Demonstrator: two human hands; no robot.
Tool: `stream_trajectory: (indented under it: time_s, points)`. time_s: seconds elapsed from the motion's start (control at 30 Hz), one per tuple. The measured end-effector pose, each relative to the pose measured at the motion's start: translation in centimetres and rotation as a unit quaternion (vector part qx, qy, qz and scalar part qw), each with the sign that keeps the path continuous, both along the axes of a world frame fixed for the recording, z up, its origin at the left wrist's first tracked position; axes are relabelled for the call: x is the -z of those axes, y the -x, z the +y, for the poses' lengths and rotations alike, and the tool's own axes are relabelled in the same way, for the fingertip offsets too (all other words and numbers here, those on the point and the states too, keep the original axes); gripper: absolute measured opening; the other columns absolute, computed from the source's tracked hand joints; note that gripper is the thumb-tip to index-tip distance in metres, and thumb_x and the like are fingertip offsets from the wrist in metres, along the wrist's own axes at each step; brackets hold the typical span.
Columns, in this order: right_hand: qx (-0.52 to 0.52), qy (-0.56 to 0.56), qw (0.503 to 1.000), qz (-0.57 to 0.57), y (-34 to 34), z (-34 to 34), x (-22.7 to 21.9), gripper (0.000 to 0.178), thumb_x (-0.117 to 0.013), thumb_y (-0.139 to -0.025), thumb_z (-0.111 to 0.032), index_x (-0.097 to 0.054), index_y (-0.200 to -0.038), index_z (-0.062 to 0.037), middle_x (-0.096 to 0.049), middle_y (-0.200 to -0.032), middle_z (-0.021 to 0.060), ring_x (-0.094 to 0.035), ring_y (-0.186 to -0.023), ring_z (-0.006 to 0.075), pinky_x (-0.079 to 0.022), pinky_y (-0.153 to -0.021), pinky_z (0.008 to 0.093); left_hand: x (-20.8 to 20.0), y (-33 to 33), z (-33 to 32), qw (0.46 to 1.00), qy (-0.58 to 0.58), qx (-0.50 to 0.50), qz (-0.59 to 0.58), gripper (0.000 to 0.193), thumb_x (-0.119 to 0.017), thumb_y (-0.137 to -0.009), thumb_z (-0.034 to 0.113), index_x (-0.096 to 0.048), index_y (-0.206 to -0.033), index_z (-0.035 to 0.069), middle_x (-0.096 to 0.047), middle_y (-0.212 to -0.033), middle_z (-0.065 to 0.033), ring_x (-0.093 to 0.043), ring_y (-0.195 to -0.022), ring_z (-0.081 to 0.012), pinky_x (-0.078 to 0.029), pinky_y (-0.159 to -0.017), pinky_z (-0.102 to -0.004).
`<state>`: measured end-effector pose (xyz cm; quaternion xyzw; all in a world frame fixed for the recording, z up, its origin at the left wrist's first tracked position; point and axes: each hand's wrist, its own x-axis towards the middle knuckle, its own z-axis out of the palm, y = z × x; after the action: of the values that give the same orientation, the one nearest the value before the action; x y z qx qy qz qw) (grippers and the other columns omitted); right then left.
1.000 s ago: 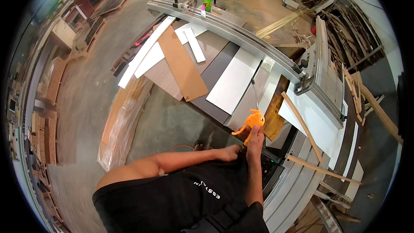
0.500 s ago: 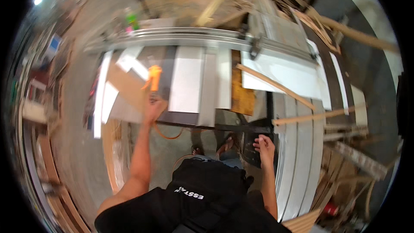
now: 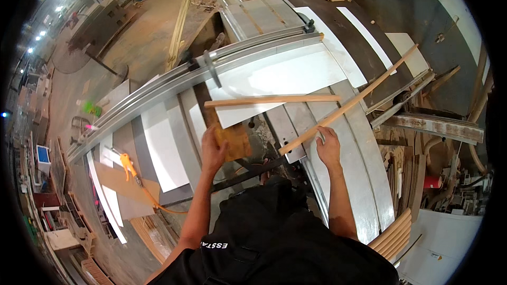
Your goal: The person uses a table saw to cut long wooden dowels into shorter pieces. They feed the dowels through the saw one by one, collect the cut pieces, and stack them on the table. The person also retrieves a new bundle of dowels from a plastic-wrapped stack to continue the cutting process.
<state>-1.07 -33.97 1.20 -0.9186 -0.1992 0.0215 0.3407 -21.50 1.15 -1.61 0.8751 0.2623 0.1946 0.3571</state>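
Note:
My left hand (image 3: 213, 152) is open, fingers loosely bent, over the edge of a yellow-brown wooden board (image 3: 237, 143). I cannot tell whether it touches the board. My right hand (image 3: 328, 149) has half-curled fingers with a gap at the thumb. It is at the near part of a long thin wooden strip (image 3: 351, 103) that slants across the grey metal table (image 3: 364, 179); whether the fingertips touch the strip is unclear. A second wooden strip (image 3: 272, 100) lies across a white panel (image 3: 285, 74). An orange air blow gun (image 3: 127, 164) with its hose rests on the boards at left.
A long metal fence rail (image 3: 158, 100) runs across the work surface beyond my hands. White and grey panels (image 3: 161, 148) lie side by side at left. Stacked wooden strips (image 3: 393, 235) are at the lower right, and a metal beam (image 3: 433, 128) juts out at right.
My left hand has left the area by the air blow gun and moved right to the yellow-brown board. My right hand has come up to the slanted strip. The view has turned.

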Motion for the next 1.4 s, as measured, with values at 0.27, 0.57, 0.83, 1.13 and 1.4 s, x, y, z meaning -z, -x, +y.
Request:
stream_trajectory:
  time_s: [0.27,0.57,0.83,1.13,1.4]
  points:
    - [-0.265,0.252,0.928,-0.079,-9.5,-1.9,1.0,0.038,-0.071,-0.082,-0.017,-0.070,-0.120,-0.0160,-0.059,-0.133,0.0115,-0.046,-0.134,0.0317,-0.022,-0.115,0.0696,0.0,-19.4,-4.6,0.968,-0.135,0.194,0.084,0.055,-0.067,-0.087,0.017,-0.051,-0.138,0.006,-0.051,-0.142,-0.0188,-0.044,-0.135,-0.0395,-0.033,-0.113,-0.0529]
    - [-0.350,0.092,0.932,-0.037,-15.8,0.4,-5.1,0.034,-0.080,-0.079,-0.021,-0.071,-0.111,-0.0131,-0.065,-0.110,0.0059,-0.057,-0.117,0.0260,-0.027,-0.115,0.0571,1.6,-20.3,-9.4,0.959,-0.122,0.236,0.097,0.038,-0.064,-0.088,0.017,-0.065,-0.125,0.017,-0.060,-0.114,-0.0106,-0.055,-0.109,-0.0348,-0.044,-0.091,-0.0512]
    - [-0.333,0.044,0.940,-0.059,-20.7,12.0,2.3,0.028,-0.072,-0.084,-0.025,-0.072,-0.109,-0.0114,-0.064,-0.107,0.0068,-0.057,-0.113,0.0263,-0.028,-0.113,0.0538,-1.0,-15.8,-10.3,0.956,-0.073,0.275,0.075,0.040,-0.073,-0.083,0.019,-0.064,-0.120,0.009,-0.059,-0.124,-0.0122,-0.053,-0.122,-0.0348,-0.042,-0.102,-0.0484]
    - [-0.159,0.001,0.979,-0.125,-16.1,15.4,3.7,0.048,-0.077,-0.080,-0.023,-0.066,-0.124,-0.0086,-0.052,-0.138,0.0147,-0.042,-0.136,0.0318,-0.029,-0.114,0.0544,-3.1,-18.0,-3.8,0.992,-0.088,0.086,0.024,0.045,-0.072,-0.085,0.016,-0.060,-0.127,0.004,-0.059,-0.127,-0.0147,-0.053,-0.123,-0.0376,-0.042,-0.105,-0.0484]
    - [-0.011,-0.037,0.999,0.000,-13.2,7.3,2.5,0.057,-0.073,-0.086,-0.015,-0.053,-0.136,0.0042,-0.063,-0.120,0.0210,-0.063,-0.107,0.0335,-0.052,-0.093,0.0407,1.6,-26.5,-1.0,0.973,-0.137,0.164,0.088,0.051,-0.072,-0.087,0.021,-0.055,-0.134,0.007,-0.055,-0.131,-0.0131,-0.050,-0.126,-0.0342,-0.041,-0.101,-0.0526]
